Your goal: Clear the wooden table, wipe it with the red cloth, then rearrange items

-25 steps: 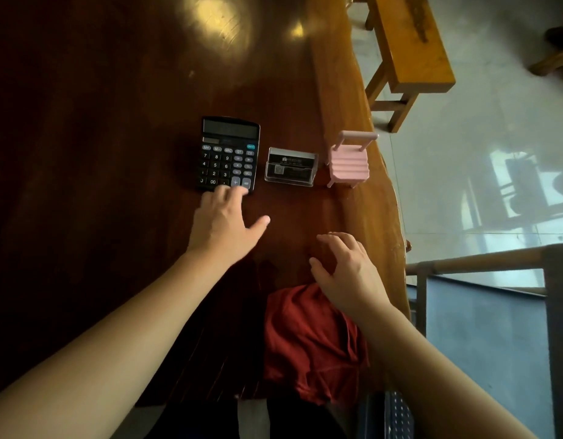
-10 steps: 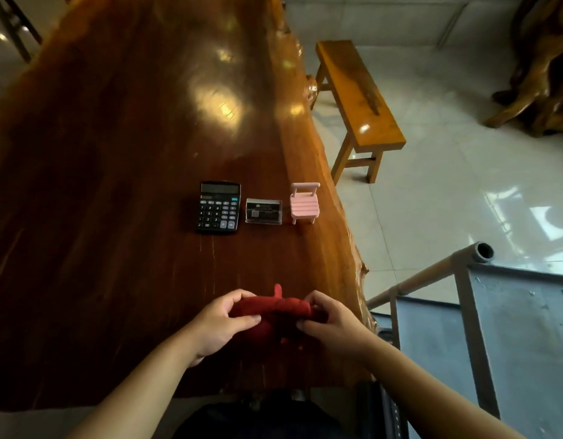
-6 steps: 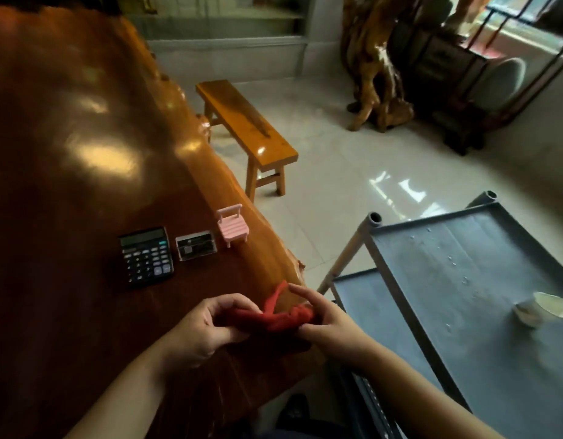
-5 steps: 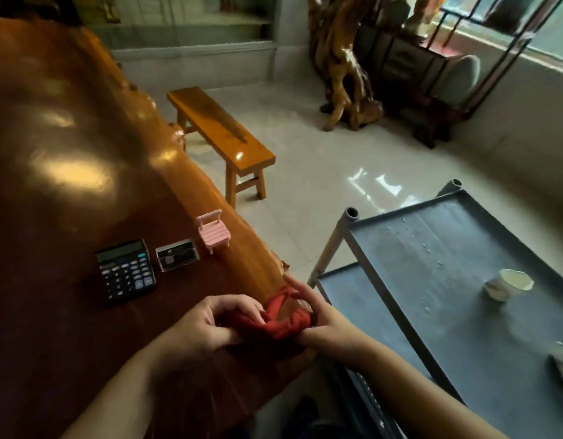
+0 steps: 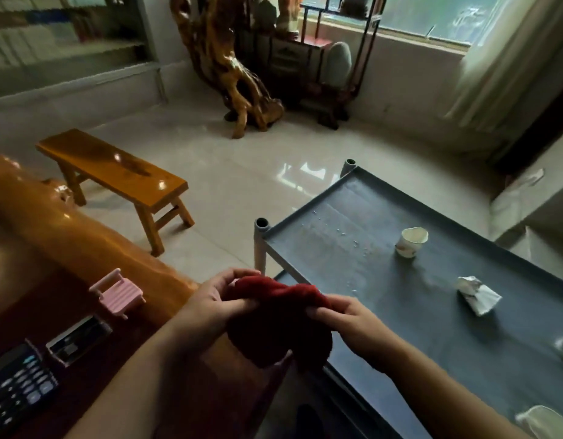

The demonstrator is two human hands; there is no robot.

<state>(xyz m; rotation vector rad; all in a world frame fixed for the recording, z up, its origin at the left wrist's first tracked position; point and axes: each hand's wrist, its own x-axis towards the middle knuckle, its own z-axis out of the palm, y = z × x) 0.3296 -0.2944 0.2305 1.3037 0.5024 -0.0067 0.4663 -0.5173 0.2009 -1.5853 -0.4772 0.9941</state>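
Since the frame half a second earlier the view had swung further right: the dark polished wooden table (image 5: 36,255) slid to the lower-left corner and the grey metal trolley shelf (image 5: 416,315) filled the right side. The bunched red cloth (image 5: 278,324) had come off the table edge and was held in the air between table and trolley. Left hand (image 5: 215,307) was closed on the cloth's left side, fingers curled over its top; right hand (image 5: 346,321) pinched its right edge between thumb and fingertips. On the table: small pink slatted toy chair (image 5: 118,293) near the edge, clear plastic card holder (image 5: 79,339) just beside it, black desk calculator (image 5: 15,384) next, partly cut off by the frame. All three in a row, apart from each other. On the trolley shelf: crumpled white paper cup (image 5: 411,242), upright; crumpled white wrapper (image 5: 478,294) nearer the person, well apart from the cup. Another pale object at the lower-right frame edge, too cut off to identify. Orange wooden bench (image 5: 115,172) stood on the tiled floor beyond the table.
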